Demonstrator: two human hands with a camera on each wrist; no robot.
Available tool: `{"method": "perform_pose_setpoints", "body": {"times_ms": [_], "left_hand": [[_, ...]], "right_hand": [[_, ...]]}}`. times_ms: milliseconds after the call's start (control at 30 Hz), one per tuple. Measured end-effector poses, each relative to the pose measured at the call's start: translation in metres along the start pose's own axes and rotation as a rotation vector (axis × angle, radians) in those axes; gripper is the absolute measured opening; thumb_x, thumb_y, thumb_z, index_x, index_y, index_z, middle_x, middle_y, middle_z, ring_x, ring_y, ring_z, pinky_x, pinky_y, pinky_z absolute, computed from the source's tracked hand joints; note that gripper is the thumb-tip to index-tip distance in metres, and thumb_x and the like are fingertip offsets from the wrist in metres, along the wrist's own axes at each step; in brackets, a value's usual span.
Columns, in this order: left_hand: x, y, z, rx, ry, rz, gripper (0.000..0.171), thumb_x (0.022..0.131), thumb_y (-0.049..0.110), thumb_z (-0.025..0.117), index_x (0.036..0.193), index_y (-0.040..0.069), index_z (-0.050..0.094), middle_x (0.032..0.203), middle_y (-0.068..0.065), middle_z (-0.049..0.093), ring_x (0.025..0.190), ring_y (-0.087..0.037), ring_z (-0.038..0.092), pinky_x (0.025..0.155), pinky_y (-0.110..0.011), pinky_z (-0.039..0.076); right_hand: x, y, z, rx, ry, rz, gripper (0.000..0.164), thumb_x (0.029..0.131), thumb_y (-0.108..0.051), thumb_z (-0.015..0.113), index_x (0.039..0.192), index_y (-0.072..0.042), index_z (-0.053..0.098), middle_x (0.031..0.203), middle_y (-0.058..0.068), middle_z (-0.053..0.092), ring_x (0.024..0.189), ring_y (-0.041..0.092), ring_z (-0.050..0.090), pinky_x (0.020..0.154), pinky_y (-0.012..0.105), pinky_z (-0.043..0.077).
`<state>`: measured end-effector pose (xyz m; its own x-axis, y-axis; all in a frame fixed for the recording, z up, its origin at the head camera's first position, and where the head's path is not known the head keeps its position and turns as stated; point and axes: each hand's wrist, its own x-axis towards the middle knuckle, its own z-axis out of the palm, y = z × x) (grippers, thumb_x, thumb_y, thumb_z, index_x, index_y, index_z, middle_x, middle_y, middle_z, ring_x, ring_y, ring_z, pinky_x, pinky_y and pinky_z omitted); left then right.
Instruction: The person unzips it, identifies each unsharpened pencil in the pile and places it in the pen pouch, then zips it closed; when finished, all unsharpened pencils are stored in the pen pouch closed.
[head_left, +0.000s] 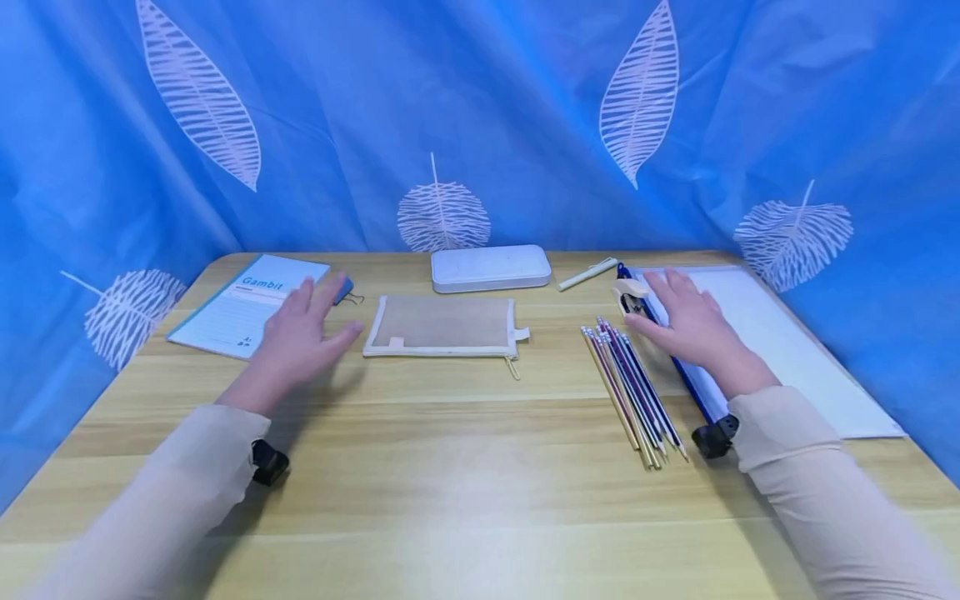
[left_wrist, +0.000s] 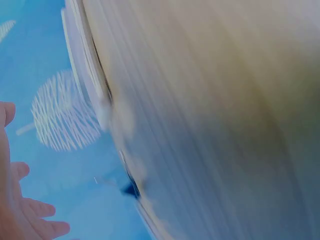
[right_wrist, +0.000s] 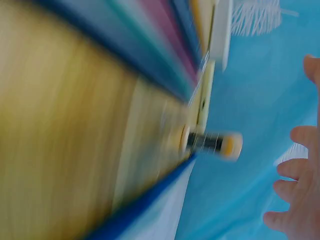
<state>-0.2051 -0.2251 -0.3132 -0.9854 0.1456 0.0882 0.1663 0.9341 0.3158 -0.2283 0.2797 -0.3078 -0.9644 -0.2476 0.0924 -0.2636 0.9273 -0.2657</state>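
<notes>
My left hand is held with spread fingers over the table, overlapping the right side of a Gambit notebook in the head view. A blue binder clip lies beside its fingertips. My right hand, fingers also spread and holding nothing, overlaps a blue-edged white folder. Just left of that hand lies a bundle of several pencils, eraser ends away from me. A small beige and black object sits by its thumb, partly hidden. Both wrist views are blurred, with the fingers at their outer edges.
A mesh zipper pouch lies flat in the middle of the wooden table. Behind it is a white pencil tin, with a pale pen to its right. Blue curtain with white leaf patterns hangs around the table's back and sides.
</notes>
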Motion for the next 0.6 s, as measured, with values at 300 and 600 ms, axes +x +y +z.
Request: {"method": "perform_pose_setpoints", "body": {"times_ms": [300, 600], "left_hand": [[0.013, 0.045, 0.021, -0.154, -0.013, 0.109, 0.077, 0.088, 0.049, 0.053, 0.149, 0.022, 0.015, 0.149, -0.023, 0.02, 0.134, -0.044, 0.022, 0.1, -0.065, 0.025], [0.027, 0.088, 0.047, -0.358, -0.087, 0.175, 0.076, 0.084, 0.038, 0.063, 0.147, 0.024, 0.024, 0.143, -0.017, 0.036, 0.126, -0.036, 0.039, 0.097, -0.057, 0.036]], "right_hand": [[0.016, -0.048, 0.019, 0.126, 0.004, -0.11, 0.081, 0.087, -0.047, 0.057, 0.144, 0.001, 0.025, 0.148, 0.024, 0.024, 0.136, 0.04, 0.021, 0.109, 0.054, 0.02], [0.031, -0.079, 0.04, 0.261, -0.071, -0.129, 0.067, 0.089, -0.039, 0.058, 0.141, -0.004, 0.034, 0.143, 0.019, 0.037, 0.129, 0.038, 0.035, 0.104, 0.052, 0.031]]}}
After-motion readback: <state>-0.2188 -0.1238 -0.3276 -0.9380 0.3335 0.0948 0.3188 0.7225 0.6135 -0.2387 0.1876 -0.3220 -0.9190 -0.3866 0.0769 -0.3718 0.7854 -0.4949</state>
